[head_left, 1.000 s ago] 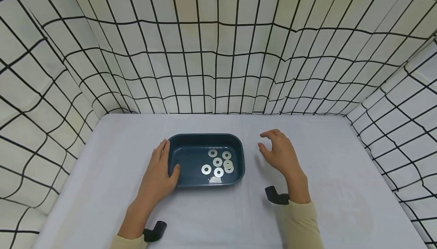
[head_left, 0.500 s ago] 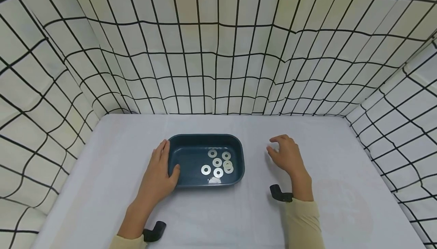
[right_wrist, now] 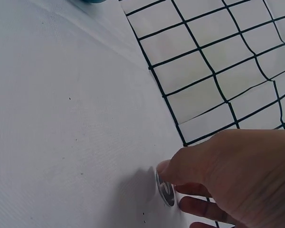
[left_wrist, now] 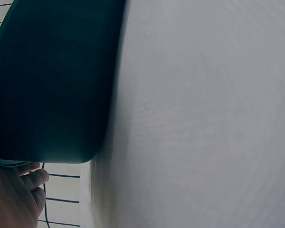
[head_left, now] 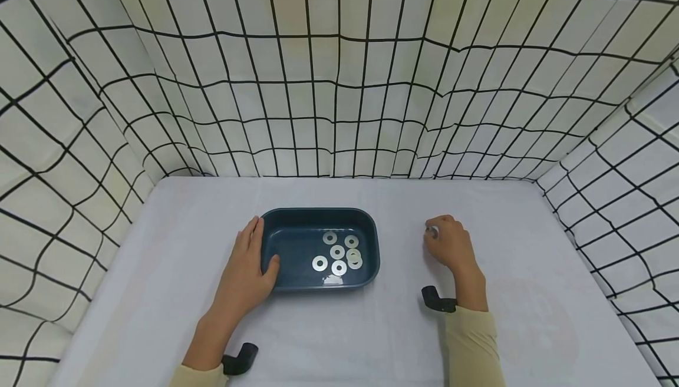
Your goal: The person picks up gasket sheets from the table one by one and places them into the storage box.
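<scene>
A dark blue rectangular tray (head_left: 297, 284) sits on the white-covered table, with several flat metal washers (head_left: 320, 263) lying in its right half. My left hand (head_left: 245, 278) holds the tray at its left end, thumb over the rim and fingers along the outer side. In the left wrist view the tray's dark outer wall (left_wrist: 52, 85) fills the upper left. To the right of the tray, my right hand (head_left: 450, 242) pinches a single washer (right_wrist: 166, 189) between thumb and fingers. That washer stands tilted on edge, close over the cloth.
The table (head_left: 339, 340) has a white cloth over it. Black netting (head_left: 339, 80) in front of pale sheets surrounds the table at the back and both sides. Each wrist wears a black camera mount (head_left: 437, 300).
My right hand has moved right and slightly nearer, away from the tray, its fingers closing until they pinch a washer. The left hand and the tray stay in place.
</scene>
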`<state>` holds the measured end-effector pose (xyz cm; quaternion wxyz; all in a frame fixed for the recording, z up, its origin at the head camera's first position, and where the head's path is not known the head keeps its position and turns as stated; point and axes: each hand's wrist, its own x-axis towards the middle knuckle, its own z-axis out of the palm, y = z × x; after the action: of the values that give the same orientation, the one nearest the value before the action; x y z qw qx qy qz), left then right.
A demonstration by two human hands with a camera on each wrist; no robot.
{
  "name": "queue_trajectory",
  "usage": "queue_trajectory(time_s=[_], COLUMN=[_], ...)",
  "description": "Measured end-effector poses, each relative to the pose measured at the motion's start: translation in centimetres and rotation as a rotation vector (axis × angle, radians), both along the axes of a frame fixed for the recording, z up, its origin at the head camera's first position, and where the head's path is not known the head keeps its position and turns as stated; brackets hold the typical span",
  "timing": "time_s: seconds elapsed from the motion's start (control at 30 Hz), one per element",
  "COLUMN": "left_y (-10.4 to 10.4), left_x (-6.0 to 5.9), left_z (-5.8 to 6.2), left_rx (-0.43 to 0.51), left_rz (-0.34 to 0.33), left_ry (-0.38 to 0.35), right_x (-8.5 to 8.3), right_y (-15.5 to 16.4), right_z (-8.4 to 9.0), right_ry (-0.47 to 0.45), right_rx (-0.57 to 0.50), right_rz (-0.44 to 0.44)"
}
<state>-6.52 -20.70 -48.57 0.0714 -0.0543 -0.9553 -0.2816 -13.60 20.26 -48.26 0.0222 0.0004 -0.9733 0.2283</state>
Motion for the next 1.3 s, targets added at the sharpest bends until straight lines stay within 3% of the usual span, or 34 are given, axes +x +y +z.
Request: queue_trajectory(time_s=[0.43,0.87,1.3], left_y=[-0.1,0.0,0.1], left_x=[0.1,0.1,0.2], left_z=[0.1,0.2,0.5], left_rx=[0.001,-0.001,0.001], left_rz=[0.001,0.004,0.005], left_ry=[-0.007,-0.015,-0.022], right_x=[0.0,0.4,0.4], right_y=[0.5,0.4,-0.7], right_z=[-0.3,0.3,0.8], right_ry=[-0.101,-0.188,-0.183], right_rx=[-0.073,-0.058,-0.009], right_rz=[-0.018,-0.061,-0.096])
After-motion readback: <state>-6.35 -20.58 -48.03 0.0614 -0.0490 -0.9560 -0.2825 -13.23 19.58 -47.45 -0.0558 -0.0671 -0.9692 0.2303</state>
